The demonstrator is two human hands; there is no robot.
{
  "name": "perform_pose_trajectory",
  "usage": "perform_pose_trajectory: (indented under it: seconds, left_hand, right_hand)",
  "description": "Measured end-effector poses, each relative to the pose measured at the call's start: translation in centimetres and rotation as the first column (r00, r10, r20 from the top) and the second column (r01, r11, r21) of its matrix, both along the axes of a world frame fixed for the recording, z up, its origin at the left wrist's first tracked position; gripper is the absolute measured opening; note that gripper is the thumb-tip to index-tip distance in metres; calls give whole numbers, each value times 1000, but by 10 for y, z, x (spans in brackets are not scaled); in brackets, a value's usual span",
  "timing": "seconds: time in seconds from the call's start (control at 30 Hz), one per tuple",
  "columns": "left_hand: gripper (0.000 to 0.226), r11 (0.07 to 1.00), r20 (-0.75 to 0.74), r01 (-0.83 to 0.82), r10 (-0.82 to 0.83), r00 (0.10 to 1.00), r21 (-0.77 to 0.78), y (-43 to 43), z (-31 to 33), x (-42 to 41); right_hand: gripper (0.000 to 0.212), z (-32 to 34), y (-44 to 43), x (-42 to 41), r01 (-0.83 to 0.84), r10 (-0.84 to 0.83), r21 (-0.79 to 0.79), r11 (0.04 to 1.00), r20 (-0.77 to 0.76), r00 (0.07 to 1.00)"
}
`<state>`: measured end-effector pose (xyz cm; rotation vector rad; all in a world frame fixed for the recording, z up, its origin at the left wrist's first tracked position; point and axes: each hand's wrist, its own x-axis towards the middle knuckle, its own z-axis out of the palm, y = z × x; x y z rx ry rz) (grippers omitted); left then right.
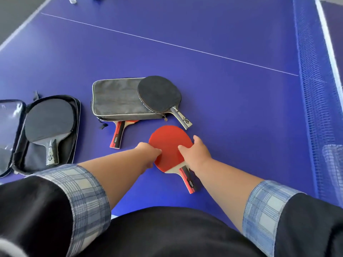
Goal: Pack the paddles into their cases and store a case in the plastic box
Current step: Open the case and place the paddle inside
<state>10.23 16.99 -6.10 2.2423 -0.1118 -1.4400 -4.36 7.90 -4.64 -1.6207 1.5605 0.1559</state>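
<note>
Pinching red paddle (169, 145) edges, left hand (148, 153) and right hand (194, 154) risked slipping; shallow grip.

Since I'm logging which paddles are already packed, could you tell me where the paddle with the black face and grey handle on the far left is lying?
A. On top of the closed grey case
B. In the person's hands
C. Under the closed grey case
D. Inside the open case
D: the black-faced paddle lies flat inside the open case at the left, while both hands hold the red paddle.
</note>
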Motion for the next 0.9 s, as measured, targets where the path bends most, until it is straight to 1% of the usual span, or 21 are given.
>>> perform_pose_trajectory:
  seconds: [0.03, 0.07, 0.13, 0.2, 0.33, 0.43, 0.5, 0.57, 0.67, 0.77, 0.83, 0.9]
  left_hand:
    - [33, 999, -6, -39, 39, 999, -1, 2, 0, 1]
    - [32, 996, -18, -89, 89, 996, -9, 4, 0, 2]
    - [29, 979, -52, -199, 197, 979, -35, 9, 2, 6]
    - [25, 962, -50, -264, 261, 964, -75, 15, 3, 10]
    - [24, 935, 16, -327, 332, 943, -138, 32, 12, 19]
    - [30, 898, -19, -398, 402, 915, -187, 49, 25, 31]
    - [27, 879, -9, -416, 426, 905, -231, 62, 33, 43]
    - [28, 877, 35, -413, 434, 900, -247, 77, 42, 55]
    - [37, 850, 83, -456, 491, 867, -263, 100, 54, 76]
    - [41, 813, 119, -505, 554, 824, -290, 125, 62, 101]
    - [39, 814, 186, -492, 559, 808, -309, 141, 64, 119]
    - [38, 814, 260, -478, 565, 783, -329, 155, 64, 141]
  right_hand:
    - [75, 0, -1, 0, 50, -51, 40, 998, 7, 999]
    - [67, 1, -2, 0, 84, -85, 63, 994, 17, 996]
    - [44, 0, -2, 1, 82, -85, 61, 995, 51, 995]
    - [35, 0, 1, 5, 65, -71, 62, 996, 113, 991]
    - [32, 2, 16, 21, 42, -66, 111, 993, 222, 973]
    - [28, 5, 27, 40, 63, -99, 133, 989, 288, 952]
    - [31, 8, 34, 60, 102, -153, 168, 981, 328, 932]
    - [35, 12, 47, 84, 136, -213, 227, 964, 359, 909]
    - [34, 20, 74, 116, 153, -277, 315, 937, 399, 874]
    - [24, 32, 100, 146, 150, -326, 387, 910, 442, 836]
    - [15, 38, 115, 166, 148, -350, 421, 895, 457, 817]
    - [15, 40, 129, 187, 117, -315, 406, 906, 464, 828]
